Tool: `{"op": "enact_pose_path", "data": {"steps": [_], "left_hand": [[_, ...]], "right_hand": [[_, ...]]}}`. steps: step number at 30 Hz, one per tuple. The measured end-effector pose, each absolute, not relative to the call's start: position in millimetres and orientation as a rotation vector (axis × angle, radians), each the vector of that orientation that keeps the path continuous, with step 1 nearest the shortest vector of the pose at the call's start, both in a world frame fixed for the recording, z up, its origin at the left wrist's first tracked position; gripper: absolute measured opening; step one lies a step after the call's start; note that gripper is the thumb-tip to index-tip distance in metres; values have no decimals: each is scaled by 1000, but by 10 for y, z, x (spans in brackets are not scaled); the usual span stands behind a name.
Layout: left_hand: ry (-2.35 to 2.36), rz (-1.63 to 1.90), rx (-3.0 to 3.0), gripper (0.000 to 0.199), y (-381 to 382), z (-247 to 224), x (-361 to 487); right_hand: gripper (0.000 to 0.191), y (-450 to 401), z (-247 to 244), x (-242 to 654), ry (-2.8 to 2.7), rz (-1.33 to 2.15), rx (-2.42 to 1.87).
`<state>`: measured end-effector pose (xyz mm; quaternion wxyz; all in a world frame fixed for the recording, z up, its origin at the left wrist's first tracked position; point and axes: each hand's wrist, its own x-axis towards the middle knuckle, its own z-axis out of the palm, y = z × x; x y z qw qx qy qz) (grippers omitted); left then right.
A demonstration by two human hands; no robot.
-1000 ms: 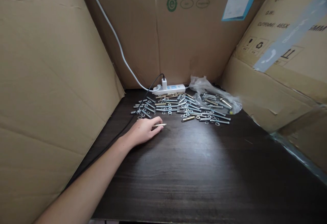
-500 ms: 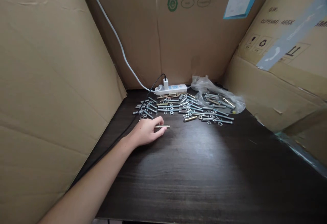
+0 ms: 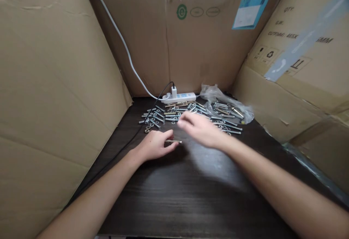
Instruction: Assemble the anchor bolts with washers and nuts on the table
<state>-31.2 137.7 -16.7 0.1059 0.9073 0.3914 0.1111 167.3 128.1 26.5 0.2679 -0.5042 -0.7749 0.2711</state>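
Note:
My left hand (image 3: 157, 143) is closed around a slim metal rod (image 3: 176, 141), low over the dark table. One end of the rod sticks out to the right past my thumb; the rest lies hidden by my fingers. My right hand (image 3: 198, 128) reaches in from the right, smeared by motion, just above and right of the rod. Its fingers point left, and whether they hold anything does not show. Behind both hands lie loose metal bolts (image 3: 158, 116), with nuts and washers (image 3: 147, 130) among them. The right hand covers part of this hardware.
A white power strip (image 3: 188, 97) with a plugged-in charger (image 3: 173, 92) stands behind the hardware. A black cable (image 3: 128, 142) runs past my left forearm. At the back right is a clear plastic bag (image 3: 247, 112). Cardboard walls (image 3: 191, 57) enclose the table on three sides.
My right hand has come into view from the right, up to the left hand. The left hand still grips the rod, and the view has shifted slightly.

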Motion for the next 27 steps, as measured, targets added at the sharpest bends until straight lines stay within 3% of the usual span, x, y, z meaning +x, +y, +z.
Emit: {"op": "enact_pose_path", "data": {"steps": [8, 14, 21, 27], "left_hand": [[1243, 333, 2731, 17, 1390, -205, -310], [1188, 403, 2519, 36, 1456, -128, -470], [1601, 338, 2497, 36, 1685, -218, -793], [1600, 250, 2453, 28, 1754, -275, -899]], "right_hand": [[25, 1207, -267, 1353, -2052, 1076, -1228], [28, 1208, -333, 1533, -2030, 810, -1368], [27, 1119, -469, 1979, -1929, 753, -1367], [26, 1134, -460, 2092, -1978, 743, -1328]]}}
